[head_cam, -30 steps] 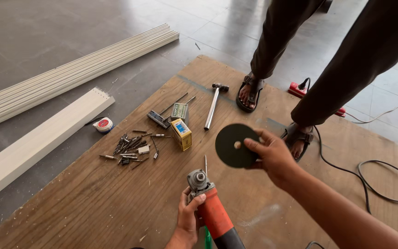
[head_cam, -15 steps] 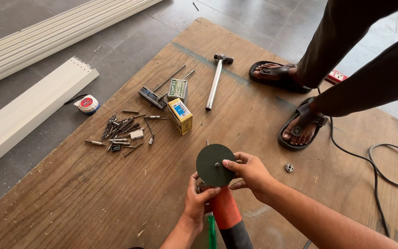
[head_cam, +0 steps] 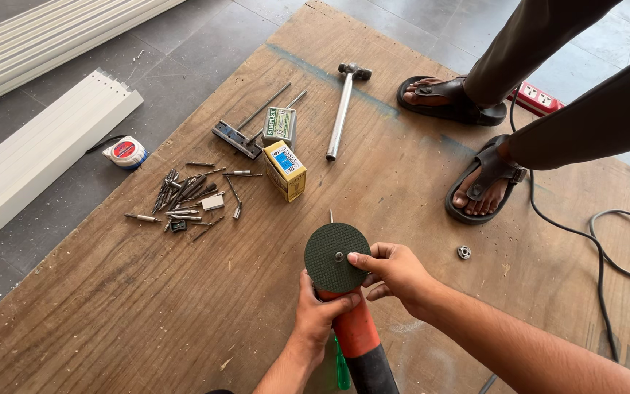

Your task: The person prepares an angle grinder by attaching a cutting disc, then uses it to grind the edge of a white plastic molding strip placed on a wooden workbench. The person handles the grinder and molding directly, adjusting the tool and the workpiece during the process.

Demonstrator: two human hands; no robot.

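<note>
Disc (head_cam: 336, 257) now seated on grinder (head_cam: 357, 337); right hand (head_cam: 397, 271) lowered.

Yellow-and-blue small box (head_cam: 286, 170) on the plywood board (head_cam: 147, 306), green-labelled box (head_cam: 280, 125) touching it behind.

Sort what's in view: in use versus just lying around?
In use: grinder gripped by left hand; disc under right hand; small nut close by.
Lying about: hammer, two boxes, bits, tape measure.
</note>
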